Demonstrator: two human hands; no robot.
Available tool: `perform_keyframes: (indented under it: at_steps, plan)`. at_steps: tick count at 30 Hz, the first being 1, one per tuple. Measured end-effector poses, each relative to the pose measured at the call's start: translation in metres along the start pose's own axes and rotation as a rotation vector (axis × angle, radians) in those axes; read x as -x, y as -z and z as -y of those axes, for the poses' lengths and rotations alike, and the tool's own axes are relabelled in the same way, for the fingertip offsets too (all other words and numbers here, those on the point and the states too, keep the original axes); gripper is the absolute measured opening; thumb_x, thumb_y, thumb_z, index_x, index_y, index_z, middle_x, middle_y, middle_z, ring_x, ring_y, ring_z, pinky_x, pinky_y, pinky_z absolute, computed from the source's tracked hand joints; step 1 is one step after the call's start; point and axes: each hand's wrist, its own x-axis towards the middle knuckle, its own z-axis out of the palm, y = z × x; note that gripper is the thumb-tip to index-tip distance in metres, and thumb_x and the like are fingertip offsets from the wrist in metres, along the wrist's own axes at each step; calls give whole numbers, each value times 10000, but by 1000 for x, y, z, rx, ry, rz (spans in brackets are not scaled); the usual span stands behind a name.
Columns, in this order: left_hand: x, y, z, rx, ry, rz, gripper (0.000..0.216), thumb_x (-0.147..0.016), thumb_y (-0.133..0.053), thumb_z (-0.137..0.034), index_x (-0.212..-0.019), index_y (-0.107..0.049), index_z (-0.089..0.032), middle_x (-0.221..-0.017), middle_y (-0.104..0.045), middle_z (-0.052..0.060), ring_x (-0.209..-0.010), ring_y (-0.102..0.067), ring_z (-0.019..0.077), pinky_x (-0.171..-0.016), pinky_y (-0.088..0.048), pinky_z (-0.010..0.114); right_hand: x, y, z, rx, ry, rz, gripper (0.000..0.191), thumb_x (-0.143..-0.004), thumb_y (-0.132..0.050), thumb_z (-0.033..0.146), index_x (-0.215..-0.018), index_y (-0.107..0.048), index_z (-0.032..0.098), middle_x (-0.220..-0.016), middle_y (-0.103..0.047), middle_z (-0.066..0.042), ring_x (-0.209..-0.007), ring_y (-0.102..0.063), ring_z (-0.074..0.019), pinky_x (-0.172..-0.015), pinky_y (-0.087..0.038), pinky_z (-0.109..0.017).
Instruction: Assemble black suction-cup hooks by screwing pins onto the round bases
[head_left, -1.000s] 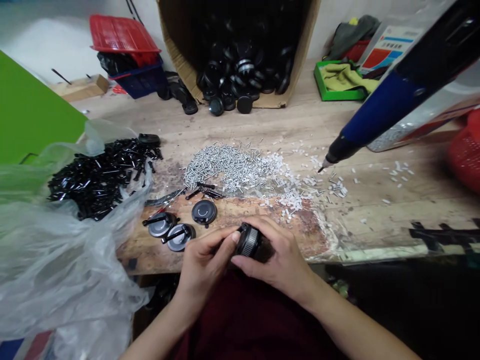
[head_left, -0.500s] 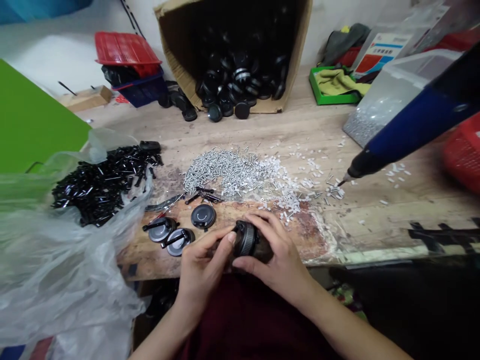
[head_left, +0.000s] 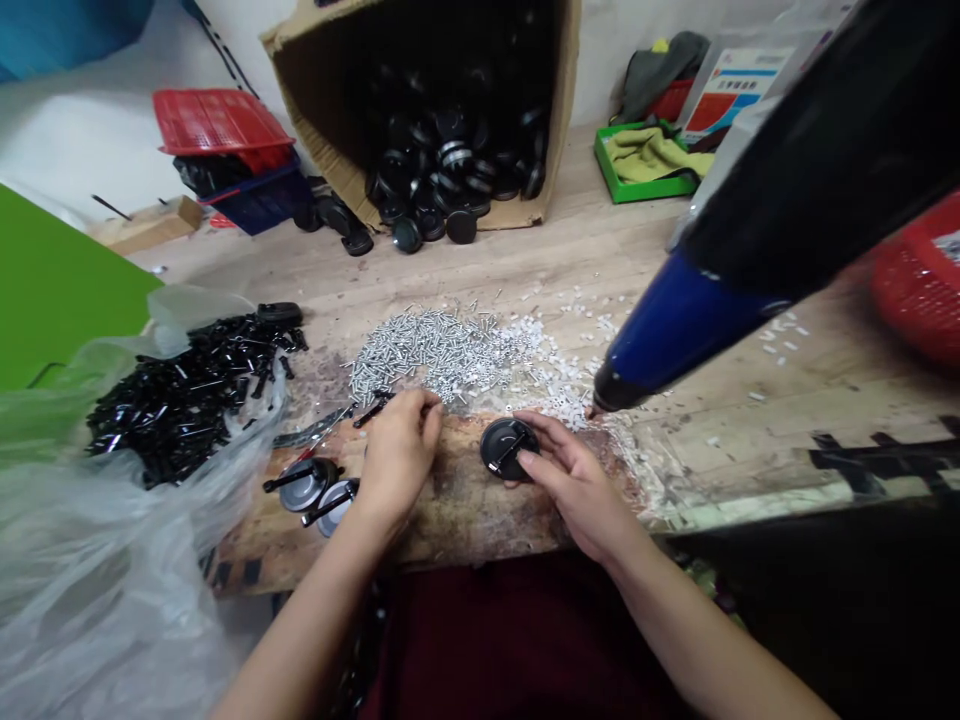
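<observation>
A round black cap (head_left: 504,437) with a small black lever across its face is gripped in my right hand (head_left: 574,475), thumb on its face and fingers behind. My left hand (head_left: 401,445) has its fingers curled together at the near edge of a pile of small silver screws (head_left: 401,345) and nuts; whatever its fingertips pinch, if anything, is hidden. Beside my left wrist lie two grey-faced round caps (head_left: 304,485) with black levers. A few loose black levers (head_left: 371,410) rest just past the left hand.
A blue power screwdriver (head_left: 675,310) hangs at the right, tip near white plastic bits (head_left: 566,385). Black levers (head_left: 187,385) fill a clear bag (head_left: 135,560) at left. A cardboard box (head_left: 559,120) of black caps stands behind, with a green tray (head_left: 634,188) to its right.
My left hand has let go of the black cap and moved left and forward to the screw pile. My right hand now holds the cap alone, turned face up. The screwdriver appears nearer.
</observation>
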Motion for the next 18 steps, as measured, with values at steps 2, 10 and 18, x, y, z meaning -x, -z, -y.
perform_keyframes:
  at_steps: [2,10,18]
  plan:
    - [-16,-6,1,-104,-28,57,161,-861,-463,-223,-849,-617,-174,-865,-663,73,-838,-607,210,-775,-464,329,-1,0,-1,-12,19,17,375,-805,-583,249,-1179,-554,273,-1196,-625,-43,-1080,-600,-194,-880,-529,-356]
    - [-18,-14,-4,-256,5,131,204,-876,-436,-273,-810,-602,-176,-838,-670,107,-791,-612,247,-695,-446,335,-1,4,-7,-46,21,74,401,-820,-605,253,-1215,-540,269,-1236,-612,-42,-1103,-591,-180,-998,-450,-385]
    - [-25,-9,6,-259,29,222,194,-837,-484,-260,-803,-645,-157,-762,-695,109,-708,-645,237,-659,-453,320,-4,-3,-6,-31,35,49,382,-782,-627,230,-1156,-552,252,-1153,-647,-58,-1072,-610,-185,-976,-469,-400]
